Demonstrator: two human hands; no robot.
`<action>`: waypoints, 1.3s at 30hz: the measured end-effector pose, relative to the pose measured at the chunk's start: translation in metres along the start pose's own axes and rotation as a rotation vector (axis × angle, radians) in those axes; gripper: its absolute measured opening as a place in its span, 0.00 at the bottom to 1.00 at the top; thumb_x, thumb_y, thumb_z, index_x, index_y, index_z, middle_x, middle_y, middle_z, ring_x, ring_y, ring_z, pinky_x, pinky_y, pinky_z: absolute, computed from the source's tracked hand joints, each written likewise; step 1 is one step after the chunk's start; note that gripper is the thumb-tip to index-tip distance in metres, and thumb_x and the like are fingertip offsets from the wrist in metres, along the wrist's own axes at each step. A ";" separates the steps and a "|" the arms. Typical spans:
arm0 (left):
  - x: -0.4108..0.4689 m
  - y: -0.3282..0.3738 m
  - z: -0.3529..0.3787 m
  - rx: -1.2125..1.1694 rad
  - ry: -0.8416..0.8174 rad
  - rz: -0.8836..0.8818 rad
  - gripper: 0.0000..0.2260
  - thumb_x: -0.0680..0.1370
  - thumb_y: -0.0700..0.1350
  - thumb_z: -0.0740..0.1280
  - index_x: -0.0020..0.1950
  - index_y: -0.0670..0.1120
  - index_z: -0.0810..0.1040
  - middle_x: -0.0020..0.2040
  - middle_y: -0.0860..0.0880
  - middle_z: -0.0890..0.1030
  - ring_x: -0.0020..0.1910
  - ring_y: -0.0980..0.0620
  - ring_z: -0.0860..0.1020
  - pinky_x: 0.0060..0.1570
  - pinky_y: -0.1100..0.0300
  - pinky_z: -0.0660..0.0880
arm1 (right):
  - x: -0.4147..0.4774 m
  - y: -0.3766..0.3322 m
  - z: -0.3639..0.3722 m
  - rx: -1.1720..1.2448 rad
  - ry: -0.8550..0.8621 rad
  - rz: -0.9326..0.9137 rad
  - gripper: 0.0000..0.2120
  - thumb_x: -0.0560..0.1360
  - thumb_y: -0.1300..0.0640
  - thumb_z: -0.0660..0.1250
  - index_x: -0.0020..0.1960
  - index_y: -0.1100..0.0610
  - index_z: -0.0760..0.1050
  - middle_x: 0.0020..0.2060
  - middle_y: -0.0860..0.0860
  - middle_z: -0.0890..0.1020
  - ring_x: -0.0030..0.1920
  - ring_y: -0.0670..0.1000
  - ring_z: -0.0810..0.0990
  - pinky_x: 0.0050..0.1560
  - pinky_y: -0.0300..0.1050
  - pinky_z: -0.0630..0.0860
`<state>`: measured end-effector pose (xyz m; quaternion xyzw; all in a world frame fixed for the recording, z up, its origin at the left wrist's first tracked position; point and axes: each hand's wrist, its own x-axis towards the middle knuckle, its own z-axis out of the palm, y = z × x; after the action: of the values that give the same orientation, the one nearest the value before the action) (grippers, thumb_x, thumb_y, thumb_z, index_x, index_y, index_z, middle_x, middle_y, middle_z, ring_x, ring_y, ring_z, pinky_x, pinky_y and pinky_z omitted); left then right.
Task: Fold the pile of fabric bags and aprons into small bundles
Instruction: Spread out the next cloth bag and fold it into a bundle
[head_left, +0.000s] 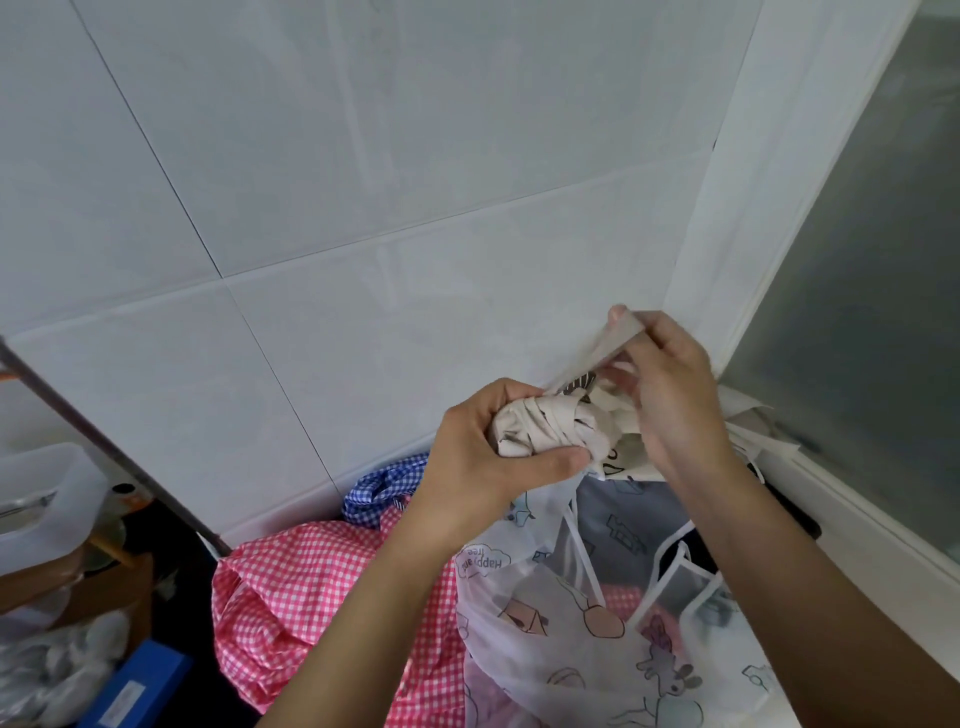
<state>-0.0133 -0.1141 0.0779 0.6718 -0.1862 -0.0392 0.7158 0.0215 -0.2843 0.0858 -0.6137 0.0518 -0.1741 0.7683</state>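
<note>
L hand round cream bundle

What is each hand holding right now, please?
Left hand: gripping the beige cloth bundle.
Right hand: pinching the strap that is wound round that bundle.

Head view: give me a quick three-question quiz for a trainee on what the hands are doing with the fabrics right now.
1. True or false: the left hand grips the cream bundle.
2. What does the right hand pinch? A) the cream strap leading up from the bundle; B) a pink sleeve; C) a blue box.
3. Fill in: the checked fabric lying nearest the tiled wall is ___ and white.
Key: 1 true; 2 A; 3 blue.
</note>
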 end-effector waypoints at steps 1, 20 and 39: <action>0.000 0.002 -0.002 -0.093 -0.039 0.000 0.16 0.63 0.35 0.79 0.45 0.45 0.79 0.41 0.48 0.83 0.41 0.51 0.81 0.41 0.59 0.79 | 0.001 0.000 -0.002 0.108 -0.119 0.067 0.09 0.76 0.59 0.65 0.38 0.58 0.78 0.38 0.53 0.80 0.40 0.48 0.79 0.45 0.44 0.76; 0.014 -0.005 -0.002 -0.078 0.067 -0.335 0.12 0.68 0.41 0.74 0.50 0.42 0.77 0.38 0.50 0.80 0.36 0.56 0.78 0.31 0.64 0.74 | -0.034 0.003 0.005 -0.432 -0.476 -0.334 0.03 0.73 0.56 0.72 0.45 0.54 0.81 0.32 0.52 0.77 0.32 0.50 0.75 0.35 0.48 0.72; 0.019 -0.009 -0.011 -0.778 0.074 -0.310 0.14 0.75 0.52 0.65 0.53 0.44 0.80 0.47 0.43 0.78 0.47 0.49 0.78 0.44 0.59 0.78 | -0.036 0.012 0.012 -0.701 -0.261 -0.719 0.04 0.72 0.58 0.72 0.46 0.58 0.83 0.44 0.49 0.79 0.44 0.41 0.78 0.47 0.36 0.74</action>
<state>0.0092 -0.1106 0.0730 0.3726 -0.0286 -0.1898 0.9079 -0.0059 -0.2593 0.0720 -0.8298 -0.2032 -0.3213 0.4085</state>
